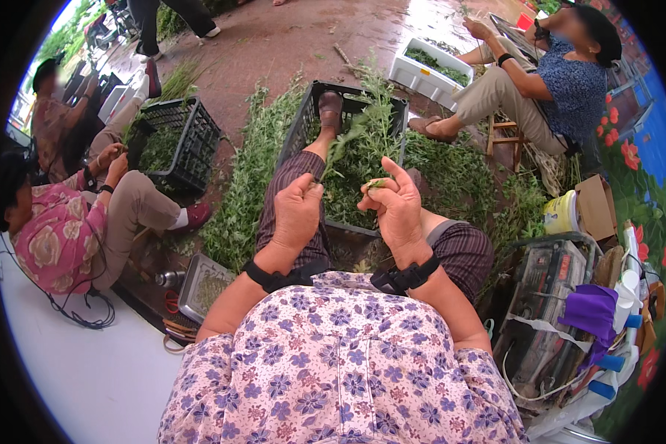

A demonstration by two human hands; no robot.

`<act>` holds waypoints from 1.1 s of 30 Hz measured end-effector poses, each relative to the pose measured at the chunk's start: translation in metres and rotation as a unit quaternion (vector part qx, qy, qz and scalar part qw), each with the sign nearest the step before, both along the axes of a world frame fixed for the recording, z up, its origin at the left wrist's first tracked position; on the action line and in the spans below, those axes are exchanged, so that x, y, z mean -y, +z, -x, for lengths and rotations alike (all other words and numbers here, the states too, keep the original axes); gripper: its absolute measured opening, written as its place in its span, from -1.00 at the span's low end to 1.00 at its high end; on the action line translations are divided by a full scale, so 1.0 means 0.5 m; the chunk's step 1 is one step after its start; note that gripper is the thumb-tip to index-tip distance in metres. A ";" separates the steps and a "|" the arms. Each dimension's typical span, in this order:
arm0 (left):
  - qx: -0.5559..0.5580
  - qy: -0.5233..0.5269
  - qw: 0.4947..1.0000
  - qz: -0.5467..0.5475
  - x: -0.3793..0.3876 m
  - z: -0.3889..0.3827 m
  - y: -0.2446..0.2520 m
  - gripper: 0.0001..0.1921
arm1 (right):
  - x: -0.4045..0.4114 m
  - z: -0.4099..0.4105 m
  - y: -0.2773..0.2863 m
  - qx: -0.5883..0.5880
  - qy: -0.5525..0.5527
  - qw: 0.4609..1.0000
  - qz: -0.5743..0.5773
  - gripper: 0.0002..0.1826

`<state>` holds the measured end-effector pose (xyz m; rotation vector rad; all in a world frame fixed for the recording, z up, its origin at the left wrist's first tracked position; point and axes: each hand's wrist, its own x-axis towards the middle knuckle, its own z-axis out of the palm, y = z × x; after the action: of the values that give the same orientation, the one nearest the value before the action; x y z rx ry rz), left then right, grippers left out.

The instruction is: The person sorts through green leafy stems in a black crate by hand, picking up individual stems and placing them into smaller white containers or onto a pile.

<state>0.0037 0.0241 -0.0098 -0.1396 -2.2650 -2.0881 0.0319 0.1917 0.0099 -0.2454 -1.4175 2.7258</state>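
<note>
My left hand (298, 213) pinches the lower end of a leafy green sprig (347, 139), which points up and away over the crate. A few plucked leaves (374, 184) sit between the thumb and fingers of my right hand (395, 208), with its index finger raised. Both hands are above the near end of a black plastic crate (295, 133), a short gap apart. Cut leafy stems and loose leaves (361, 191) fill much of that crate. One brown shoe (331, 105) rests at its far left corner. The near wall is partly hidden by my hands.
Leafy stalks (250, 161) lie left of the crate, and more greenery (449, 166) lies right. Seated people flank me, near a second black crate (191, 144) and a white foam box (416, 72). A metal tray (191, 283) is at lower left, a battery (544, 294) at right.
</note>
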 end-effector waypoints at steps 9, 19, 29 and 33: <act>-0.030 -0.014 0.999 0.036 -0.009 -0.016 0.016 -0.83 | -0.005 0.009 -0.040 0.039 -0.021 0.998 -0.048 -0.41; -0.143 -0.002 0.983 0.111 -0.015 -0.027 0.030 -0.88 | 0.012 0.013 -0.047 0.006 -0.018 0.984 -0.175 -0.37; -0.206 -0.040 0.964 0.161 -0.016 -0.027 0.028 -0.88 | 0.026 -0.001 0.023 -0.017 0.024 0.989 -0.143 -0.33; -0.198 -0.049 0.964 0.169 -0.015 -0.030 0.030 -0.89 | 0.024 0.000 0.018 -0.012 0.026 0.989 -0.148 -0.35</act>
<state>0.0185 0.0318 0.0052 -0.6340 -2.3623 -1.5123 0.0317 0.1797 0.0189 -0.1619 -1.8166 2.4991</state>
